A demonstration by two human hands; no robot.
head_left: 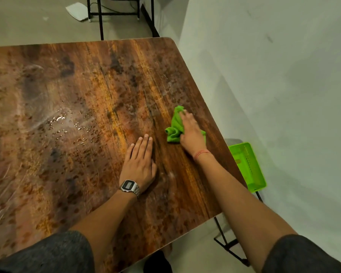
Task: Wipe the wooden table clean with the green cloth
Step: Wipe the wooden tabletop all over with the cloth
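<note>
The wooden table [71,170] fills most of the view, mottled brown with a patch of water droplets [67,123] left of centre. A crumpled green cloth [174,128] lies near the table's right edge. My right hand [191,131] presses flat on top of it, fingers pointing away from me, covering its right part. My left hand [141,164] rests palm down on the bare wood just left of the cloth, fingers together, holding nothing. A metal watch [129,187] is on the left wrist.
A green plastic basket [247,166] sits lower than the table off its right edge, on a black frame. A pale wall runs along the right. A black metal frame [100,16] and a white sheet [77,10] are on the floor beyond the far edge.
</note>
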